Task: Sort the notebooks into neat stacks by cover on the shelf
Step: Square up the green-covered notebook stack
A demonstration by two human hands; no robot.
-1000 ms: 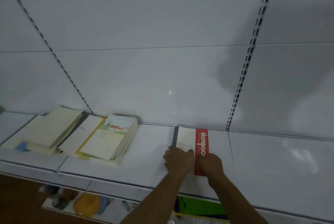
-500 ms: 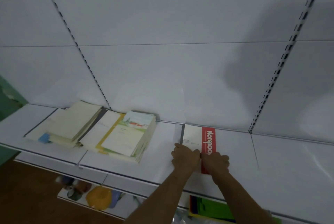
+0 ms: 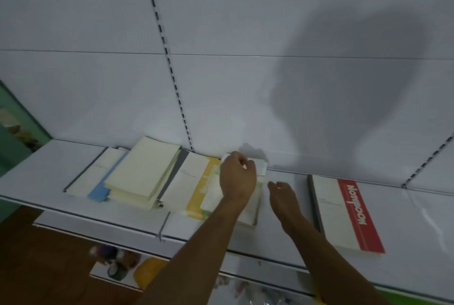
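A messy pile of notebooks lies on the white shelf (image 3: 46, 174): a blue-banded one (image 3: 98, 191), cream ones (image 3: 145, 172), a yellow-banded one (image 3: 196, 181) and a stack with a pale painted cover (image 3: 250, 208). My left hand (image 3: 237, 178) lies on that stack, its fingers curled over the far edge of the top notebook. Just right of the stack my right hand (image 3: 282, 194) hovers with relaxed fingers, holding nothing. A white notebook with a red band (image 3: 344, 211) lies alone further right.
The white back panel carries slotted uprights (image 3: 172, 66) and stands close behind the notebooks. A lower shelf holds tape rolls (image 3: 115, 270) and a yellow item (image 3: 147, 272). A green wall (image 3: 14, 132) borders the shelf's left end.
Both hands have let go of the red-banded notebook and moved left to the pile. The left hand now grips the top of the painted-cover stack. The camera has turned left.
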